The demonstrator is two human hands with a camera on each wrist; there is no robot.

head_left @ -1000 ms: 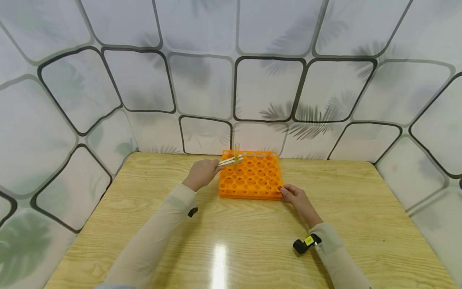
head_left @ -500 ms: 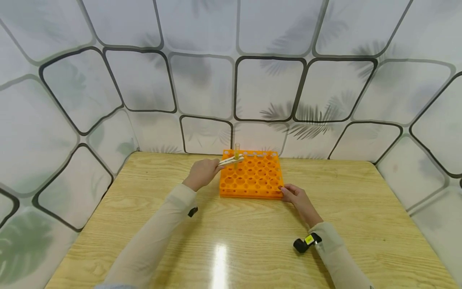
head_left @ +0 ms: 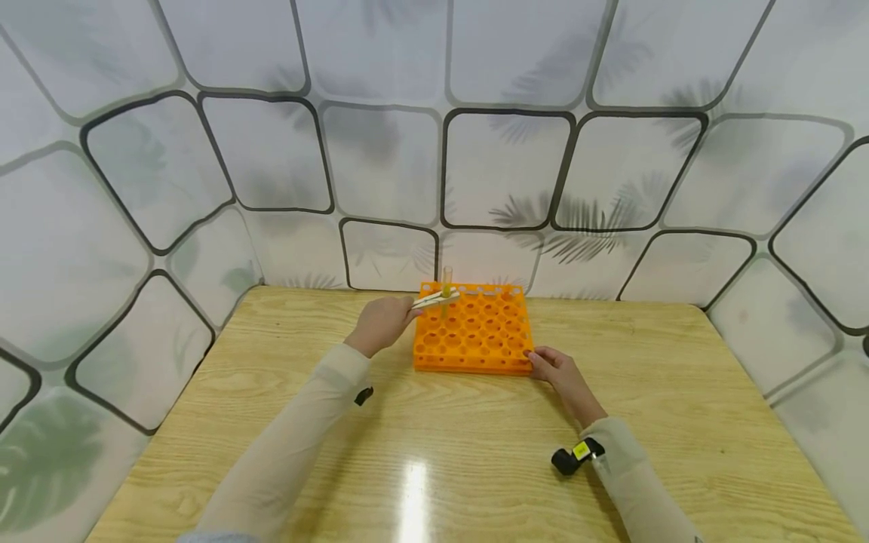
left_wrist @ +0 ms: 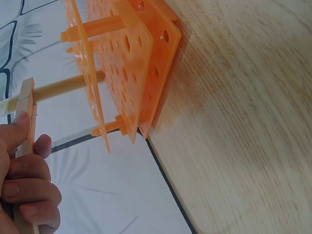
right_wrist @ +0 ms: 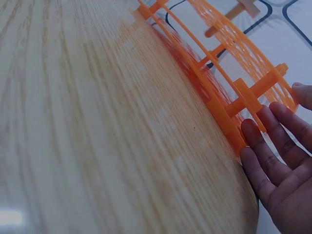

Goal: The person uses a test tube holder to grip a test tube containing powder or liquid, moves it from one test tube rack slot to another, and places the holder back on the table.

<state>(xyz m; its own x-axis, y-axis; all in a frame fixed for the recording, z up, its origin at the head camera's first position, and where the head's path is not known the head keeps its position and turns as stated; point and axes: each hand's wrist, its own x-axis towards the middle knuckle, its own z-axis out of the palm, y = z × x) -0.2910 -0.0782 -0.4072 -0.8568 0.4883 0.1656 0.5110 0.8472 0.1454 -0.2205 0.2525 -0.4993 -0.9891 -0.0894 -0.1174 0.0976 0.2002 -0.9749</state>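
My left hand [head_left: 382, 324] grips a wooden test tube clamp [head_left: 434, 299], fingers curled round its handle in the left wrist view. The clamp's jaws hold a clear test tube [left_wrist: 56, 88] with yellowish liquid. This tube stands over the back left part of an orange test tube rack [head_left: 471, 363], its lower end passing through the top plate toward the middle plate. At the rack's near right corner, my right hand [head_left: 563, 381] holds the rack: in the right wrist view the thumb [right_wrist: 303, 93] lies at the top plate and the fingertips touch the side below.
The rack has rows of round holes and stands on a wood-grain table [head_left: 475, 445] near its back edge. A patterned white curtain [head_left: 380, 162] rises behind the table and along both sides. Black cameras sit on both wrists.
The tube and clamp have risen very slightly over the rack. The right hand and the rack have stayed in place.
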